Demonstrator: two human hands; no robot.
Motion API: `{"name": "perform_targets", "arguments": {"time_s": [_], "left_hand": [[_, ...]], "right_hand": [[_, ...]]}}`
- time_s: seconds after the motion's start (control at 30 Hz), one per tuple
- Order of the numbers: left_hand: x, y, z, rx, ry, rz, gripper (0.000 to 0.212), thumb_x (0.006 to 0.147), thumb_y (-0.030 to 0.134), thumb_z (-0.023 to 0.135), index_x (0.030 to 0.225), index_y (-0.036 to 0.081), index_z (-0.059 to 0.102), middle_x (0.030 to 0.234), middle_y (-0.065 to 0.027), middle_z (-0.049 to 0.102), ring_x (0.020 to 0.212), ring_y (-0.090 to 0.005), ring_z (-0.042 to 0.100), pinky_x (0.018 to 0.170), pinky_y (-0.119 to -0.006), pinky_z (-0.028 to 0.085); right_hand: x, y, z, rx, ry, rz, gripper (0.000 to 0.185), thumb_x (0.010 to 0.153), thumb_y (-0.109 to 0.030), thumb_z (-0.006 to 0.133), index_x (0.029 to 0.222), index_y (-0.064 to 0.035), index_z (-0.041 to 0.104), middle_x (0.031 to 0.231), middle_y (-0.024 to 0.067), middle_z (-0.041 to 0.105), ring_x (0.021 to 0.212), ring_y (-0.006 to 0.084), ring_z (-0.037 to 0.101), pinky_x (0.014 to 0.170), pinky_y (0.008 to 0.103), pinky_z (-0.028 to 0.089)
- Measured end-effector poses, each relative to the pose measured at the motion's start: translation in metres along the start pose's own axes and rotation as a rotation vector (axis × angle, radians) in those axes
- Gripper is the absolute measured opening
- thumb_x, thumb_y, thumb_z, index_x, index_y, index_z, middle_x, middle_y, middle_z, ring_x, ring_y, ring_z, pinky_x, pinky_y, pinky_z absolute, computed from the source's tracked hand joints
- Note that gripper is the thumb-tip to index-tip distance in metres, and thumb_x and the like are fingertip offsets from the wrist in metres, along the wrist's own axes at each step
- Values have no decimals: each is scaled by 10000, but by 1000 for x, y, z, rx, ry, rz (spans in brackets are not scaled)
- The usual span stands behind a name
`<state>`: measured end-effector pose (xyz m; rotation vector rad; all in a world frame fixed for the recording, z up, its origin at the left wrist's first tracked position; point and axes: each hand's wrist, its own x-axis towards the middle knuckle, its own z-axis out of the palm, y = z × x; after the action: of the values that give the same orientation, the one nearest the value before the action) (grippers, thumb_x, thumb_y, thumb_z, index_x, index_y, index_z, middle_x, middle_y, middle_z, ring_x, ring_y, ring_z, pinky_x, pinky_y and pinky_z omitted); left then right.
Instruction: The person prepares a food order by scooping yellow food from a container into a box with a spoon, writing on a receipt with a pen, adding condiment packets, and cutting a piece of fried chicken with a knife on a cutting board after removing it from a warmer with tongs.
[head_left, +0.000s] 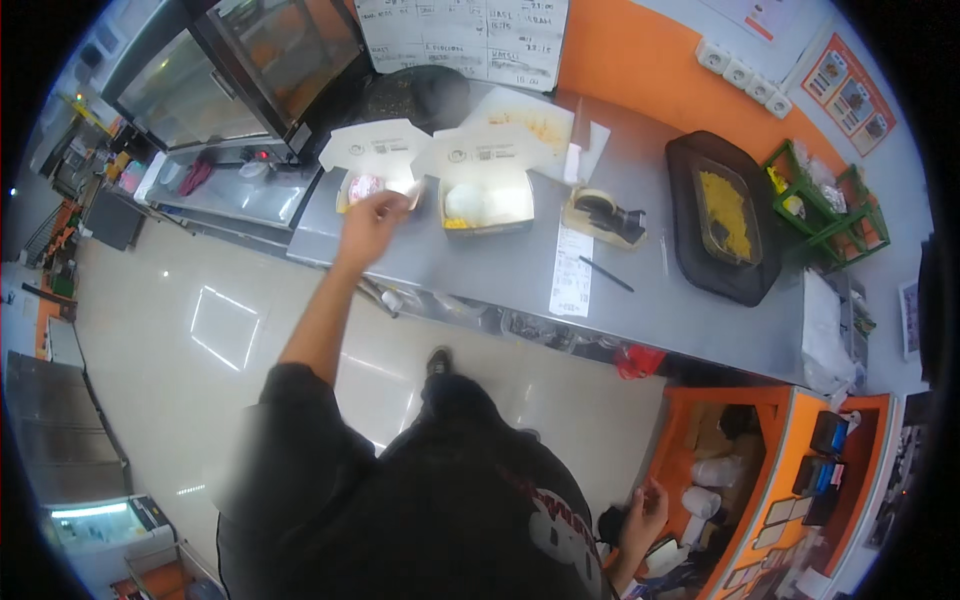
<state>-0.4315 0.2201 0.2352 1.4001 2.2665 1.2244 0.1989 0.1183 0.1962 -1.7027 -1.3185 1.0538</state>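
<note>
My left hand (376, 222) is at the near right edge of the left open cardboard food box (375, 150); whether its curled fingers pinch the flap is unclear. That box holds a round red-and-white wrapped item (365, 188). Beside it on the right stands a second open cardboard food box (493, 217), with a rounded white item (466, 202) and yellow bits at its near left corner. My right hand (646, 517) hangs low at my right side by the orange cabinet, its fingers partly curled with no held object visible.
A knife (576, 142) lies on a stained white board (517, 120). Nearer are a tape dispenser (606, 216), a printed receipt (571, 274) and a black pen (606, 273). On the right, a black tray (682, 202) bears a container of yellow food (726, 214); a green basket (840, 214) stands beyond.
</note>
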Motion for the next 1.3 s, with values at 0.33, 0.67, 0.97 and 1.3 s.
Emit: {"name": "perform_targets", "arguments": {"time_s": [0.33,0.67,0.97,1.3], "left_hand": [[153,-130,-36,390,-212,259,219,930,237,679,1061,102,791,1028,-123,763,968,-319,711,846,-421,549],[168,-187,-45,660,-119,495,180,898,202,617,986,206,774,1016,-15,748,1016,-224,694,828,-383,577],[168,-209,-37,813,-124,511,103,829,163,638,808,144,738,873,-27,726,851,-253,723,695,-414,590],[158,-198,-38,955,-221,262,123,866,138,637,855,135,760,931,-71,743,886,-273,745,704,-411,604]], "right_hand": [[-10,-50,177,-195,-132,40,338,940,-74,687,1268,-20,628,1029,96,684,845,175,644,723,300,519],[-42,-107,281,-305,-311,32,339,946,-113,698,1263,-7,645,996,131,727,846,202,694,709,331,556],[-54,-113,303,-291,-331,115,341,944,-119,700,1262,-10,647,988,133,734,843,207,697,714,343,556],[-44,-105,291,-276,-404,84,339,942,-119,701,1259,-10,650,984,126,733,848,207,695,714,337,553]]}}
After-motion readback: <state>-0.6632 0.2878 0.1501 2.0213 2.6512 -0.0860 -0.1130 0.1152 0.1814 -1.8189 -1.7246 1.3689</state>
